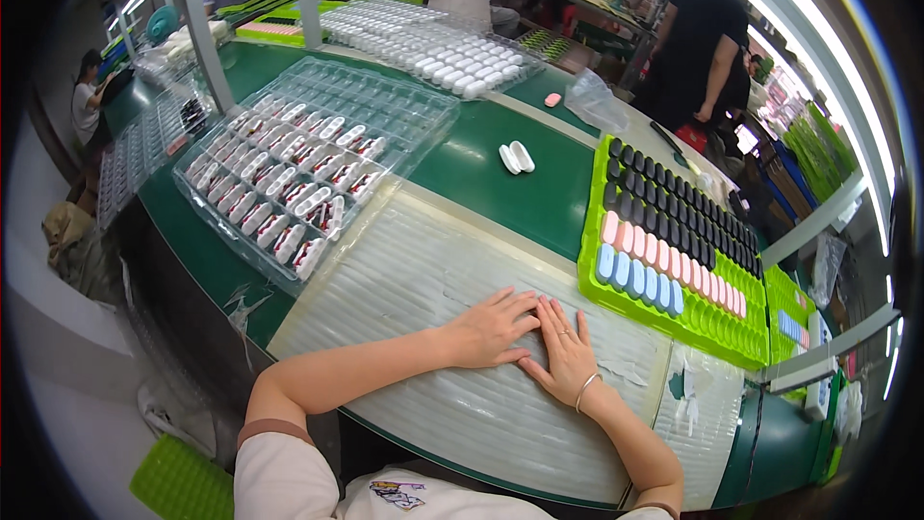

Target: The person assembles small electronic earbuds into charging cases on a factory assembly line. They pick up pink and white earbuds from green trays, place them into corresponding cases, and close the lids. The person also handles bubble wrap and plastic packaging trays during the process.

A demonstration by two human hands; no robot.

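Both hands lie on the ribbed, film-covered mat (385,270) in front of me, with nothing in them. My left hand (489,329) rests with its fingers stretched out to the right. Its fingertips meet the fingers of my right hand (565,351), which lies with fingers extended away from me and a bangle at the wrist. Beyond the mat, an open white oval case (517,158) sits on the green table (462,188). Off to the left, a clear plastic tray (337,87) holds several white oval case parts (258,220) with red bits in them.
At the right, a lime-green tray (589,274) holds black, pink and blue oval pieces. Farther back are another clear tray of white cases (462,65), a pink piece (552,99) and a crumpled plastic bag (595,101). Metal posts (204,29) rise at the left; people are beyond the table.
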